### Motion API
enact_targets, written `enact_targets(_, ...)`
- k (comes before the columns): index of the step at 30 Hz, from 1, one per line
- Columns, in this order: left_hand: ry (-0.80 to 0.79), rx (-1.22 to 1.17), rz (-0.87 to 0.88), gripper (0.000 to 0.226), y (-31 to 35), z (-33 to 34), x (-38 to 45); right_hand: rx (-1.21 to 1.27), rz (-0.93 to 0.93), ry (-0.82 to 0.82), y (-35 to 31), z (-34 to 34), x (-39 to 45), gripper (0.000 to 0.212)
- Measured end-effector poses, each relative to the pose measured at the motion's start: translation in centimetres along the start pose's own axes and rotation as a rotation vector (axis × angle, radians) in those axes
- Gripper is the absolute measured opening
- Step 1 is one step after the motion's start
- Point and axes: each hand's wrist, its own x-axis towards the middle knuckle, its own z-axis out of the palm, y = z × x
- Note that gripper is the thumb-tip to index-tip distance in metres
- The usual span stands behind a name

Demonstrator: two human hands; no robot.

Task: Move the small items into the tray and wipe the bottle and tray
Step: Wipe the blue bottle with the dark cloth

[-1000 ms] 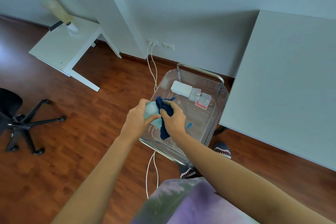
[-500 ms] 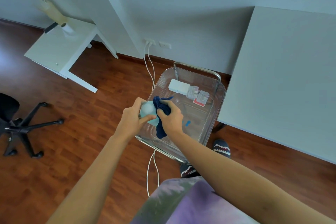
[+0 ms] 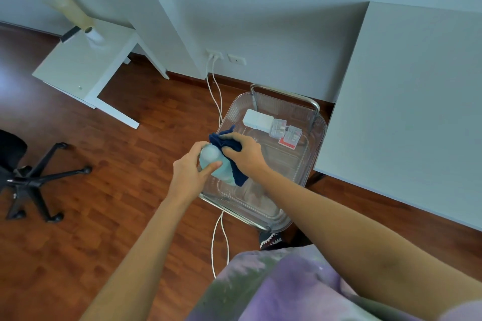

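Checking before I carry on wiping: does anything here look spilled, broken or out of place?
Nothing stands out. The left hand holds the bottle, the right hand rubs it with the cloth, and the small items sit inside the tray.

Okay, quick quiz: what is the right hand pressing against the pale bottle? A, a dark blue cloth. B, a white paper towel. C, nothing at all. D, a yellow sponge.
A: the right hand presses a dark blue cloth against the pale bottle, which the left hand grips over the clear tray.
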Motion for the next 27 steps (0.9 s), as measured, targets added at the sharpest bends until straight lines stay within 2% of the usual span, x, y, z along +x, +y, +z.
enact_targets(3,0.036,0.006,-0.028,0.04,0.2,0.3,-0.1,-0.01,0.0,-0.021,-0.2,-0.1,0.0,0.031)
enact_targets(10,0.091,0.031,-0.065,0.04,0.9,1.1,-0.5,0.158,0.063,0.205,0.9,2.1,-3.2,0.035)
enact_targets(14,0.048,0.066,-0.131,0.038,0.5,0.6,-0.7,0.095,0.049,0.063,0.6,0.6,-1.5,0.035)
enact_targets(17,-0.122,0.094,-0.149,0.045,-0.4,-1.0,0.1,0.022,0.032,-0.086,0.2,-0.3,-0.2,0.035)
enact_targets(19,-0.201,0.048,-0.113,0.047,-0.5,-1.4,0.5,-0.008,0.027,-0.1,0.1,-0.4,0.2,0.035)
enact_targets(23,-0.107,-0.002,-0.076,0.042,0.0,-0.3,-0.2,0.072,0.057,-0.006,0.3,-0.1,-1.2,0.034)
enact_targets(27,0.008,-0.02,-0.128,0.04,0.6,0.7,-0.8,0.224,0.078,0.151,1.0,2.0,-3.8,0.039)
